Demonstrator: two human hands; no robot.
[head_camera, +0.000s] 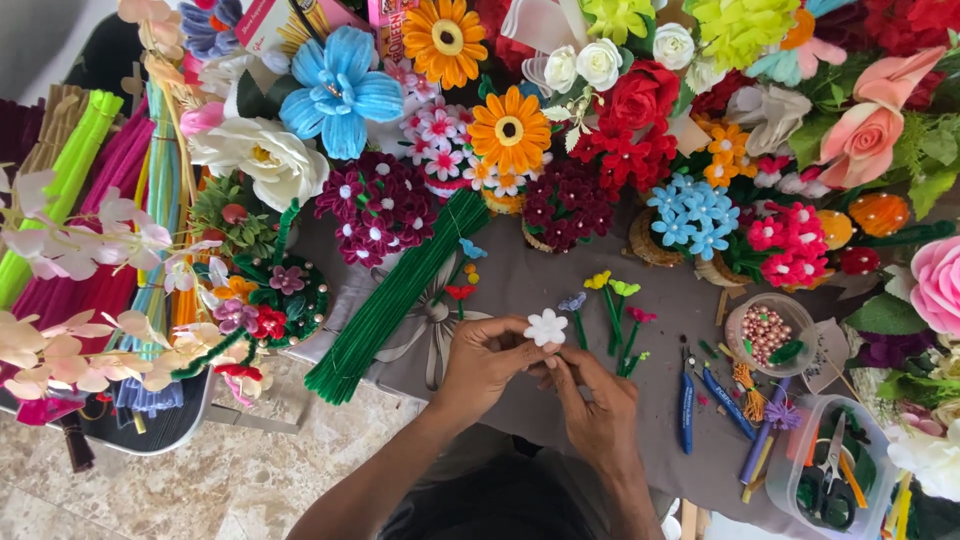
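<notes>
My left hand (487, 362) and my right hand (595, 405) meet above the grey cloth (560, 285), both pinching a small white pipe-cleaner flower (546, 327). The left fingers grip the flower head from the left side. My right fingers hold it from below, where the stem is hidden. Several small finished flowers on green stems (617, 310) lie on the cloth just beyond my hands. A long bundle of green pipe cleaners (400, 295) lies diagonally to the left.
Many handmade flower bouquets (510, 130) crowd the back and right. Coloured pipe-cleaner bundles (90, 200) fill the left. A cup of pink beads (768, 335), blue-handled tools (688, 405) and a clear tub with scissors (830, 480) sit to the right.
</notes>
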